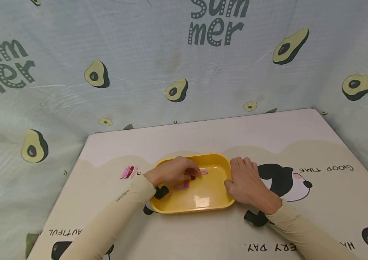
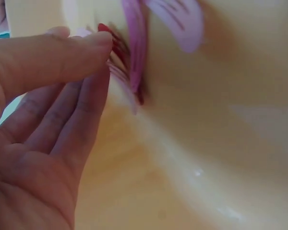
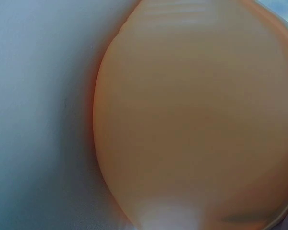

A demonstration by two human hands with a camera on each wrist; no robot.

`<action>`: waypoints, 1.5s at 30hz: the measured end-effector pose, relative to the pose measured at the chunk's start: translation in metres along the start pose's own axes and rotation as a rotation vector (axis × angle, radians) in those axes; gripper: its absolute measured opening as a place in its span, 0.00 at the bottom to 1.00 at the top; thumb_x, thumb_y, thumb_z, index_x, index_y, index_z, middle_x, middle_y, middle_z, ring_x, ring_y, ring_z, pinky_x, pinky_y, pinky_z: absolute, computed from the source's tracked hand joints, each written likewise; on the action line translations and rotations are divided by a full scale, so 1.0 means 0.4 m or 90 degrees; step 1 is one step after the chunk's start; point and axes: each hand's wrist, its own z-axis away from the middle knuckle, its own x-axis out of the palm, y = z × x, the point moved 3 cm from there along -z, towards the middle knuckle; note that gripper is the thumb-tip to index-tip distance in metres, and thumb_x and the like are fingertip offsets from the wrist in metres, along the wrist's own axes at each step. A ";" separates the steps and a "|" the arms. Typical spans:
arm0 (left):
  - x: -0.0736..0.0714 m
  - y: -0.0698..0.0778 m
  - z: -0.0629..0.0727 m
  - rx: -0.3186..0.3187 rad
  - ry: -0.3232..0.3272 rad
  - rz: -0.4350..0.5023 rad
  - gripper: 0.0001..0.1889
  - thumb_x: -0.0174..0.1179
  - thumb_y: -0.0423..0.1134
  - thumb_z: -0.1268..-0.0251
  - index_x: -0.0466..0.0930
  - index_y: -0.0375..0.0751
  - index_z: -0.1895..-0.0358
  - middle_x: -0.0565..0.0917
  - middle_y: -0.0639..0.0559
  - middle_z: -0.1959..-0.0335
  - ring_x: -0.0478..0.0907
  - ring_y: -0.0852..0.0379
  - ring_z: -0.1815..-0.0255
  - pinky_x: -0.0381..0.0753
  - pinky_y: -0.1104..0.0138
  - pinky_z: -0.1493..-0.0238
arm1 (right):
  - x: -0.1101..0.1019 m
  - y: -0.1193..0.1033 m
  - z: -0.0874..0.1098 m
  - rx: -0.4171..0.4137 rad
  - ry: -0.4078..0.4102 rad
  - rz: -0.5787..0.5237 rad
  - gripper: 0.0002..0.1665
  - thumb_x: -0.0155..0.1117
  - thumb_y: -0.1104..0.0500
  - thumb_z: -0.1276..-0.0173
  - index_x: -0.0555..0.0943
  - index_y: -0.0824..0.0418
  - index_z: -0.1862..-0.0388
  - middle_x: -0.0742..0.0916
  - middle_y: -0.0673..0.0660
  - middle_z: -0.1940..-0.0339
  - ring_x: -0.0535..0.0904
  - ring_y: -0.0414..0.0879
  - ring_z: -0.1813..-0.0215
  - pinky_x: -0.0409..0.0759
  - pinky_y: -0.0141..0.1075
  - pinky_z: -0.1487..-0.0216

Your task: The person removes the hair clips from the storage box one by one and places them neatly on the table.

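A red hair clip (image 2: 118, 48) is inside the yellow tray (image 1: 214, 187), pinched between thumb and finger of the left hand (image 1: 175, 171); the thumb covers part of it. Pink hair clips (image 1: 182, 187) lie beside it on the tray floor, overlapping closely enough that their number is hard to make out. The right hand (image 1: 247, 182) is clamped on the tray's right rim, its fingertips partly hidden. More pink and red clips (image 1: 130, 172) lie side by side outside, between the tray and the left edge of the tabletop (image 1: 203, 234). That tabletop's near edge is cut off; sleeves cover some printed lettering. Behind its far edge hangs an avocado-print sheet (image 1: 131, 97).
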 end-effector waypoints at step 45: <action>0.015 0.001 -0.021 0.058 -0.007 -0.120 0.07 0.64 0.34 0.28 0.89 0.41 0.53 0.88 0.51 0.56 0.81 0.60 0.55 0.83 0.70 0.44 | -0.006 0.011 -0.011 -0.005 -0.002 0.009 0.17 0.57 0.57 0.36 0.72 0.67 0.54 0.71 0.57 0.66 0.63 0.53 0.58 0.57 0.43 0.56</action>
